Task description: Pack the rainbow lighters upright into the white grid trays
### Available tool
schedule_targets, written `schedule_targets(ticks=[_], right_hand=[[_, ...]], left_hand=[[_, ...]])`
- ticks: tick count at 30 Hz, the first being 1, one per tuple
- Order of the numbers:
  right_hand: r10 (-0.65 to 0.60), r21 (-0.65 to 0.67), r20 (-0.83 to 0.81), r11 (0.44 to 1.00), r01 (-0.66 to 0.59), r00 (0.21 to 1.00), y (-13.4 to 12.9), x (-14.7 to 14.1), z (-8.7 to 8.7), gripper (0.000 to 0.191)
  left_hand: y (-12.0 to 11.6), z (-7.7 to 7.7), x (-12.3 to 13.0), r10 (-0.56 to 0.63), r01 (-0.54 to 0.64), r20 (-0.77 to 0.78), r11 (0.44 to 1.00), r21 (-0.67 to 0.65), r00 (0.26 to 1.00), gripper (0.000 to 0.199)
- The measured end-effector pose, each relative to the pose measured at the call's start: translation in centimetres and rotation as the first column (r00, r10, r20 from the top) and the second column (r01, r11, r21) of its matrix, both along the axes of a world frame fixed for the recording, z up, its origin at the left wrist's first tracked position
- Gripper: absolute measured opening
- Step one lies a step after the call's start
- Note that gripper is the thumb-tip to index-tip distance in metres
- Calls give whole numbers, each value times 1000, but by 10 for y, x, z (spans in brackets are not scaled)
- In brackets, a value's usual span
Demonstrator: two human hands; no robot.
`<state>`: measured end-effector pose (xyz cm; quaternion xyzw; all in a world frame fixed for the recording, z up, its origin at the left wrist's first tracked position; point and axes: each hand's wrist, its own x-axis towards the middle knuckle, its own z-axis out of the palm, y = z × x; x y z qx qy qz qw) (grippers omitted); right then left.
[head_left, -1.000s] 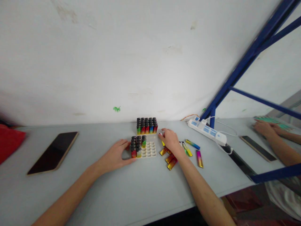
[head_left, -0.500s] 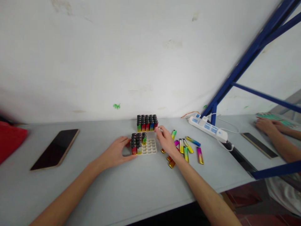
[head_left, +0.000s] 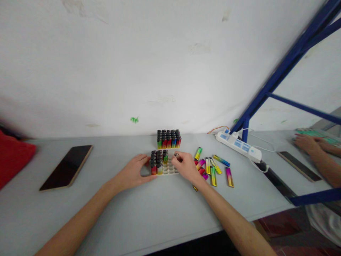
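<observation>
A white tray with round holes [head_left: 168, 171] stands on the grey table, its left part filled with upright black-topped lighters [head_left: 153, 167]. My left hand [head_left: 135, 170] rests at the tray's left end, thumb and fingers spread around its corner. Over the tray's right part, my right hand [head_left: 185, 165] pinches a lighter [head_left: 176, 155], of which only the top shows. Behind the tray is a full block of upright lighters [head_left: 168, 139]. Loose colourful lighters [head_left: 213, 176] lie scattered to the right of my right hand.
At the left lie a dark phone [head_left: 66, 167] and a red cloth [head_left: 14, 156]. A white power strip [head_left: 238, 145] with cables sits beside a blue metal frame [head_left: 245, 124]. Beyond it are another phone [head_left: 299, 166] and another person's hands [head_left: 306, 142].
My right hand has moved left and down over the tray's holes with the lighter. My left hand keeps its place at the tray. The whole view has shifted slightly.
</observation>
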<state>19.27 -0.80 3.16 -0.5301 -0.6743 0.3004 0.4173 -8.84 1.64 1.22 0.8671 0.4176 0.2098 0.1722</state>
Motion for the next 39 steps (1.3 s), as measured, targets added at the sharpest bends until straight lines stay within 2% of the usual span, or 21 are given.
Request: schedule_targets(ticks=[5,9,13,16,19,22,27,31,34,37,39], right_hand=[[8,51,28,999,-10,1000,-2,1,1,51],[83,183,53,979,-92,995,-3,7,3,42],[146,315,194,927,-202,970,-1,16,4,43],[170,249,296,936,-248,940,0,22,2,47],[191,172,313,952,-253,930,0,24,-1,47],[200,159,340,951,-266,919,1,24,-4,43],[241,128,545,923,-363,803,0,19,1,28],[140,113,705,946,-305,695,-4,11,7,28],[118,106,677,961,-255,727,-5,15,11,29],[-51,161,595,985,-56,802,2,36,16,37],[-254,205,588,965,163,768,8,57,19,39]], left_hand=[[0,0,0,-13,13,16,1000,-5,1000,46],[0,0,0,-10,10,21,1000,-6,1000,46],[0,1,1,-20,21,23,1000,-12,1000,45],[-1,1,1,-18,18,23,1000,-6,1000,47],[-2,1,1,-11,12,13,1000,-7,1000,47],[-1,0,0,-14,14,7,1000,-9,1000,47],[0,-3,-1,-20,21,22,1000,-10,1000,48],[1,-3,-1,-18,19,25,1000,-6,1000,48],[0,-2,0,-7,7,26,1000,-6,1000,48],[-1,0,1,1,-1,23,1000,-6,1000,49],[0,1,2,-3,4,22,1000,-7,1000,49]])
